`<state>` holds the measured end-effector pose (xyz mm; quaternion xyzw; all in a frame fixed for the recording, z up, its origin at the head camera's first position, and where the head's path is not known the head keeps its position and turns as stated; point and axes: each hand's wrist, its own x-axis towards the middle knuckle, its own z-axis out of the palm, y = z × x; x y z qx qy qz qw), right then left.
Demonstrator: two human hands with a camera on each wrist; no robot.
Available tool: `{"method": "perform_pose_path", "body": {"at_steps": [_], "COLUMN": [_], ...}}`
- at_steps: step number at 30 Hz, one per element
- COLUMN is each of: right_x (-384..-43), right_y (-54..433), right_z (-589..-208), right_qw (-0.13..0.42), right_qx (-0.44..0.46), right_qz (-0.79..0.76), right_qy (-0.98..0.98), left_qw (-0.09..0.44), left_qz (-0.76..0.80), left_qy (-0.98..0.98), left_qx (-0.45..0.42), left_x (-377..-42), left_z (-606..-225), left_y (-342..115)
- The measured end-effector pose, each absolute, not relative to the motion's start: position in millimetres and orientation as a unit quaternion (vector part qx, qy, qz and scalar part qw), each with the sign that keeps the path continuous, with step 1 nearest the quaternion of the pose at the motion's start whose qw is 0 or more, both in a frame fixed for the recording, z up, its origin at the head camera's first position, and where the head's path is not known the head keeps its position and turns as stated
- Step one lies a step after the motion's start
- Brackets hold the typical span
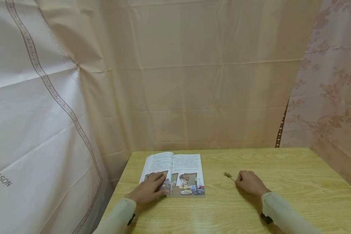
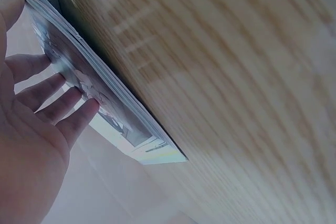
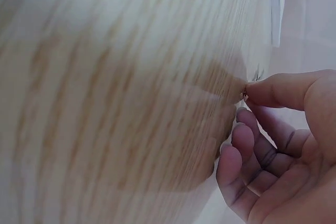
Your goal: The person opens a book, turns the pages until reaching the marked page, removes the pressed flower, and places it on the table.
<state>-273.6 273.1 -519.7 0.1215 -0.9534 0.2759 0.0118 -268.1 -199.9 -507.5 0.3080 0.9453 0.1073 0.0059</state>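
An open book [image 1: 188,165] lies on the table, with printed text above and a colored picture across the lower part of its pages. On its left page rests my left hand [image 1: 147,188], fingers spread and fairly straight; in the left wrist view the fingertips [image 2: 90,106] touch the picture. Right of the book, my right hand [image 1: 251,182] pinches the thin stem of a small green sprig [image 1: 228,175] between thumb and index finger. The sprig's leafy end points left toward the book. In the right wrist view the other fingers [image 3: 242,142] curl close over the wood, and the sprig is mostly hidden.
The wood-grain table [image 1: 280,162] ends at a beige curtain [image 1: 204,81] behind it. A pale cloth with a patterned band [image 1: 52,87] hangs on the left, and a floral cloth [image 1: 333,97] on the right. Dark bands are on both wrists.
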Motion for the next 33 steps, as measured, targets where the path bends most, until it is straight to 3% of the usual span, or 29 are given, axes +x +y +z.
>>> {"method": "perform_pose_path", "body": {"at_steps": [12, 23, 29, 33], "right_x": [-269, -260, -255, -251], "right_y": [262, 199, 162, 148], "right_z": [-512, -512, -509, -510], "right_qw": [0.027, 0.015, -0.013, 0.015], "right_qx": [0.140, 0.250, 0.273, 0.272], "right_qz": [0.300, 0.281, 0.274, 0.230], "right_qy": [-0.943, -0.927, -0.922, -0.934], "left_qw": [0.000, -0.015, -0.058, -0.118], "left_qz": [0.116, 0.080, 0.051, 0.028], "left_qy": [0.941, 0.936, 0.924, 0.905], "left_qx": [0.317, 0.342, 0.374, 0.408], "left_x": [-268, -268, -266, -262], "left_z": [-512, -505, -504, -505], "left_y": [-202, -205, -213, -221]}}
